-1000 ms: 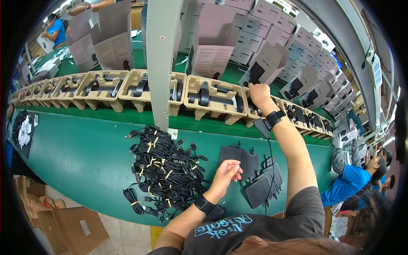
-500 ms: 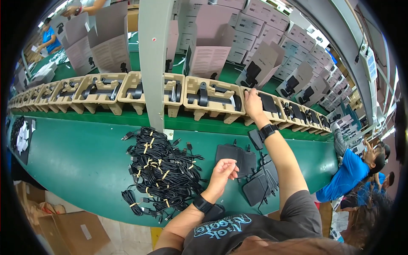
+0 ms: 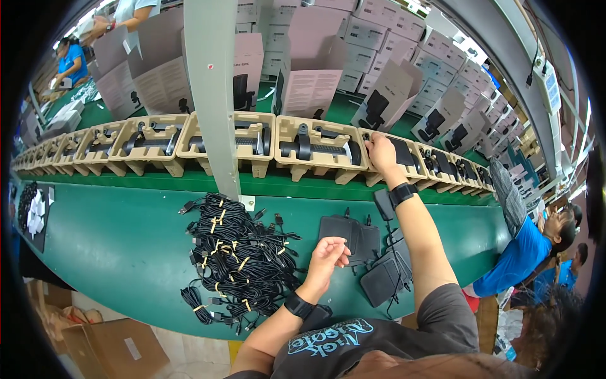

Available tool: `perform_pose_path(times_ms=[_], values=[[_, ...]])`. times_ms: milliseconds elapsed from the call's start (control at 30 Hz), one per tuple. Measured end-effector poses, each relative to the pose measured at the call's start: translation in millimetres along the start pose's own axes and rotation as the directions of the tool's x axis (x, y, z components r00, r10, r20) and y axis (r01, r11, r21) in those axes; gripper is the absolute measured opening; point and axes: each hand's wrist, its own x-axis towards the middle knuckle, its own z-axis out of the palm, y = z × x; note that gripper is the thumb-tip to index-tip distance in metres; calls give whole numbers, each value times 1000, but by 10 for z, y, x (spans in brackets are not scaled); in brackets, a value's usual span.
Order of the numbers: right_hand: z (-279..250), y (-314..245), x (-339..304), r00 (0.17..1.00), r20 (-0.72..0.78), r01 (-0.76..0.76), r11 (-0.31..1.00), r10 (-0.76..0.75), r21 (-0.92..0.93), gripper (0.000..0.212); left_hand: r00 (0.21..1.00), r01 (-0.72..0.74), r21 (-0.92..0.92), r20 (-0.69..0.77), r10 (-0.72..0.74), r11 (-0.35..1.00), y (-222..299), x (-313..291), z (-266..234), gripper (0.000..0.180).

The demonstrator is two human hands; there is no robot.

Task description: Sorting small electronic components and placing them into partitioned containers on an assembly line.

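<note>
My right hand (image 3: 382, 152) reaches down into the left end of a tan moulded pulp tray (image 3: 377, 179). Its fingers are closed at the tray, and what they hold, if anything, is hidden. Beside them in that tray lies a flat black pad (image 3: 403, 152). My left hand (image 3: 328, 256) hovers over the green table (image 3: 120, 221), loosely curled, fingers slightly apart, and nothing shows in it. Close to it are flat black panels (image 3: 338, 228) with short cables, more such panels (image 3: 377, 282) and a small black block (image 3: 383, 206).
A heap of black cables tied with tan bands (image 3: 237, 252) lies left of my left hand. A grey post (image 3: 214, 95) rises before the tray row. Behind stand open cartons (image 3: 312, 82) and stacked white boxes (image 3: 372, 38). A person in blue (image 3: 514, 259) is at right.
My right hand stays at the same tray, its fingers shifted slightly. My left hand has barely moved. The person at right has stretched an arm toward the tray row.
</note>
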Motion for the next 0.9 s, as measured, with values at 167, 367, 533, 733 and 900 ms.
perform_pose_path(times_ms=[167,367,533,733,900], values=[[64,26,90,927,284,-283,954,245,100,24,999,27,17,-40,-26,999,60,-30,-36,15],[146,-36,82,955,189,-230,973,231,-23,20,994,-71,22,-84,73,997,169,6,-59,13],[-132,-283,-126,999,38,-25,1000,25,11,17,931,-234,124,-257,259,964,201,23,-169,14],[-1056,-1056,-788,757,390,442,851,-524,284,55,782,-367,141,-488,387,919,220,30,-211,24],[-1017,-1233,-1222,673,685,304,949,-278,87,82,770,-311,568,-320,552,762,94,53,-303,35]])
